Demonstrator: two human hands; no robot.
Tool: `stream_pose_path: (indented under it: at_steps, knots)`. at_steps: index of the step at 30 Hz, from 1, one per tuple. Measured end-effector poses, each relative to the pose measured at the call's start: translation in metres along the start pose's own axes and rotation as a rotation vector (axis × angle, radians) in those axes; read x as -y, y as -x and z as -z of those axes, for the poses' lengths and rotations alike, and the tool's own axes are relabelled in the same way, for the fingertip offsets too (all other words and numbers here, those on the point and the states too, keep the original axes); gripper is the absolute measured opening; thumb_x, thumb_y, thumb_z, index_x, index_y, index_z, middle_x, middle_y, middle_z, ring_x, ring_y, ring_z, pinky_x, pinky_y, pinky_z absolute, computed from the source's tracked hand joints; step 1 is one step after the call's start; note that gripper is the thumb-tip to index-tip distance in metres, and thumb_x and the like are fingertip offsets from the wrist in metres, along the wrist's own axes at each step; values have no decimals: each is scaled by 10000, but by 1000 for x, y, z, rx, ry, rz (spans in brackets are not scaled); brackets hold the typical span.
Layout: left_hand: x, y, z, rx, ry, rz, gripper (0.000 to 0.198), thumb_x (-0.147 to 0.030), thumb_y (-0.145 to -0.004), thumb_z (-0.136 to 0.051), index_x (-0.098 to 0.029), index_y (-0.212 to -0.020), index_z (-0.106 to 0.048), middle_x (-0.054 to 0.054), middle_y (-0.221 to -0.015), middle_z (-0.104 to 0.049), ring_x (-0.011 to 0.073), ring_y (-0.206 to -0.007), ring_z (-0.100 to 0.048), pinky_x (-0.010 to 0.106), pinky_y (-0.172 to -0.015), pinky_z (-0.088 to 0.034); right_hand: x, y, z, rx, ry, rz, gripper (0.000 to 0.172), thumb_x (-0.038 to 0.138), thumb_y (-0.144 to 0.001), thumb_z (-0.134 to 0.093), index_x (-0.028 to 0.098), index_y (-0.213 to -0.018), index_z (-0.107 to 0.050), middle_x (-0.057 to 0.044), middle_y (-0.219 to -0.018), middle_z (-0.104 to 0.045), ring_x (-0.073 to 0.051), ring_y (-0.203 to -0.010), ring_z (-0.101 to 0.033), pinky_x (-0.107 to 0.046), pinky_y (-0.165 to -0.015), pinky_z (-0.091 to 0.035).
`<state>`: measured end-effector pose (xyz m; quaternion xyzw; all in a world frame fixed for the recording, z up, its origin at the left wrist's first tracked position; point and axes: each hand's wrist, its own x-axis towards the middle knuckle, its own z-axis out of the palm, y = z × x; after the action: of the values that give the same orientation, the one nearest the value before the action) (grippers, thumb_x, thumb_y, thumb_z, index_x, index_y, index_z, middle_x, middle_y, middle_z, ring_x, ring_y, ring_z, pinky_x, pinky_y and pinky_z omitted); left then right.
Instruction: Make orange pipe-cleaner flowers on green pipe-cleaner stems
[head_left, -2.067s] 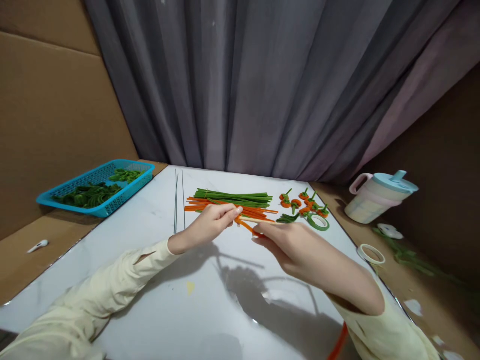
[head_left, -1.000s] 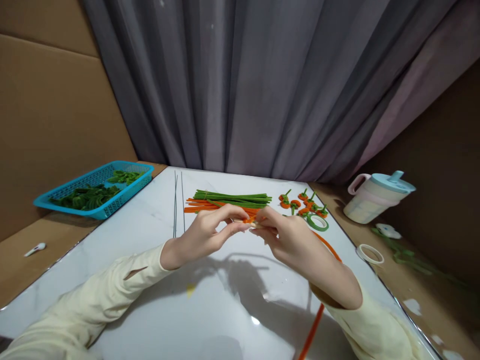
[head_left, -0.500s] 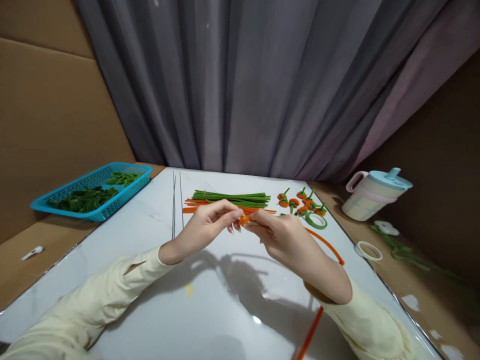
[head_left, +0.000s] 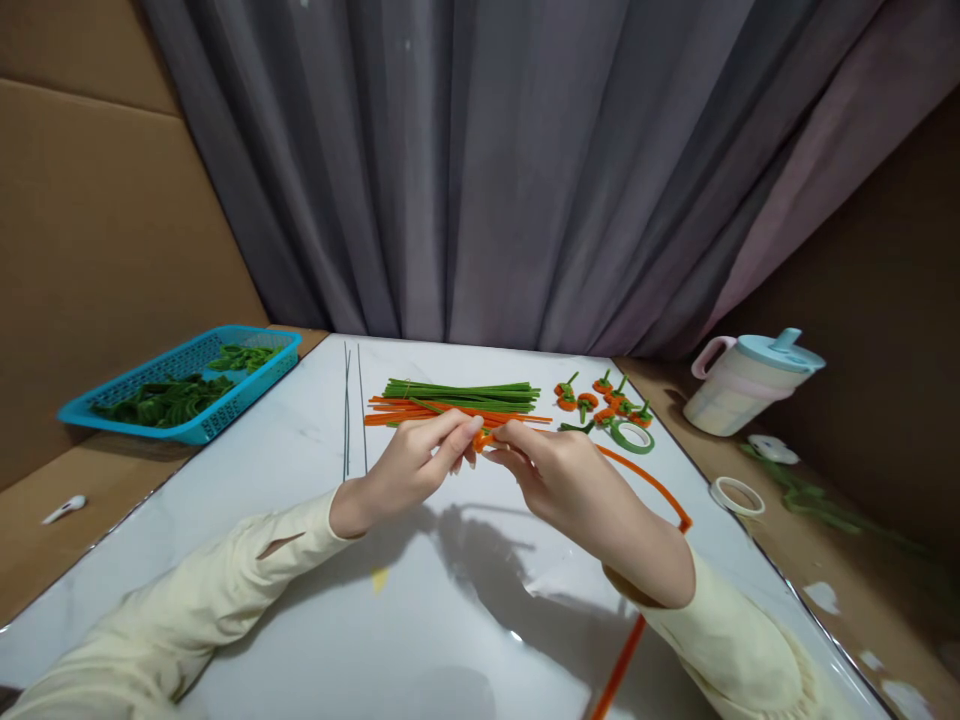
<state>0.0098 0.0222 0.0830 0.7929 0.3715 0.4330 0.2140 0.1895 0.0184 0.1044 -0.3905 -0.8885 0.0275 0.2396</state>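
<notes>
Between the fingertips of both hands, above the middle of the white table, is a small coiled piece of orange pipe cleaner (head_left: 483,439). My left hand (head_left: 416,460) pinches it from the left, and my right hand (head_left: 577,490) grips it from the right. The fingers cover most of the coil. An orange length (head_left: 651,480) curves out past my right hand; another orange length (head_left: 621,665) shows below the right forearm, and whether they are one strand is hidden. Just beyond the hands lie green pipe cleaners (head_left: 465,397) and straight orange pipe cleaners (head_left: 382,411).
Small orange pumpkin-like pieces with green stems (head_left: 587,402) lie beside a green tape roll (head_left: 632,436). Thin dark wires (head_left: 347,410) lie at left. A blue basket (head_left: 199,428) holds green pieces. At right are a lidded cup (head_left: 750,385) and a white tape roll (head_left: 737,497).
The orange coil has turned and dropped slightly between my fingers, with some green now showing beside it. My left hand has shifted a little right and down; the curved orange length has moved slightly.
</notes>
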Motion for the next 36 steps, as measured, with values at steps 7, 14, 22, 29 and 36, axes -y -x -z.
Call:
stream_pose_path:
  at_steps: [7, 14, 22, 29, 36]
  knots:
    - [8, 2, 0, -72, 113, -119, 149, -224, -918, -431, -153, -870, -553, -6, -633, -564, 87, -565, -521, 202, -533, -422, 3, 0, 4, -13, -133, -1, 144, 104, -858, -450, 183, -739, -460, -3, -579, -574, -100, -446, -449, -214, -470, -279]
    - [16, 2, 0, -158, 87, -258, 132, -150, -894, -459, -168, -803, -553, -17, -611, -550, 71, -521, -481, 190, -488, -403, 6, 1, 0, -20, -216, 28, 160, 176, -890, -454, 191, -731, -445, 54, -518, -446, -78, -424, -350, -206, -447, -255]
    - [17, 3, -2, -204, 24, -325, 158, -100, -882, -447, -171, -785, -549, -6, -646, -573, 80, -558, -497, 200, -522, -418, 8, -1, 3, -78, -312, 35, 46, 189, -855, -539, 172, -813, -530, 7, -645, -605, -85, -487, -492, -182, -484, -356]
    - [14, 3, -4, -186, -19, -238, 184, -173, -902, -460, -167, -736, -540, -22, -595, -536, 70, -521, -462, 196, -515, -389, 3, -3, 2, -163, -273, 114, 82, 131, -862, -496, 167, -876, -569, -22, -710, -673, -103, -537, -577, -188, -496, -384]
    - [13, 2, -3, -128, 18, -225, 204, -206, -908, -451, -169, -727, -539, -18, -581, -520, 80, -516, -461, 209, -522, -400, -1, -6, -2, -253, -204, 167, 167, 77, -846, -447, 165, -833, -588, -21, -683, -667, -108, -564, -585, -189, -522, -404]
